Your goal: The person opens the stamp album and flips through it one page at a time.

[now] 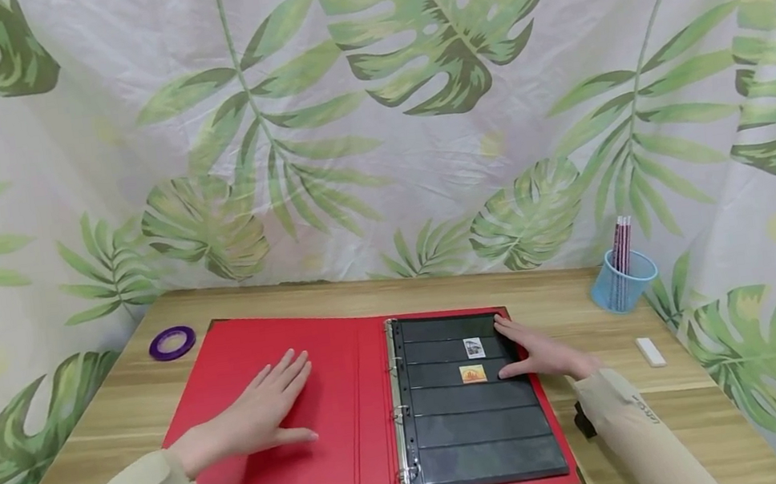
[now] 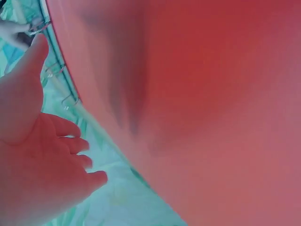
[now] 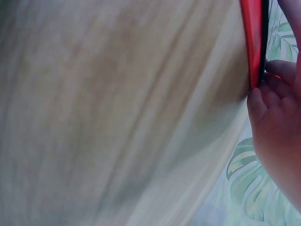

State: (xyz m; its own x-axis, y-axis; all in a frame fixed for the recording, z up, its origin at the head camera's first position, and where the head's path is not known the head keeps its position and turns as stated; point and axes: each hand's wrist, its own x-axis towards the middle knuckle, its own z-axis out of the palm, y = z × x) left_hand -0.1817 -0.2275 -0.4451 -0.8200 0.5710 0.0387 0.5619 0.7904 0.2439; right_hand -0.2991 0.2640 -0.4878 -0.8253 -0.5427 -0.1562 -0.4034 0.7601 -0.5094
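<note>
A red ring binder lies spread flat on the wooden table, its metal rings along the middle. Black stock pages with clear strip pockets are on its right side. Two stamps sit in the pockets: a black-and-white stamp and, below it, an orange-yellow stamp. My left hand hovers over the bare red cover, fingers extended, holding nothing. The right hand rests at the pages' upper right edge, thumb and fingers spread. In the right wrist view its fingertips touch the binder's edge.
A purple ring-shaped roll lies at the table's back left. At the right, a blue mesh cup holds several striped pencils, with a white eraser nearer the front. A leaf-patterned curtain hangs behind the table.
</note>
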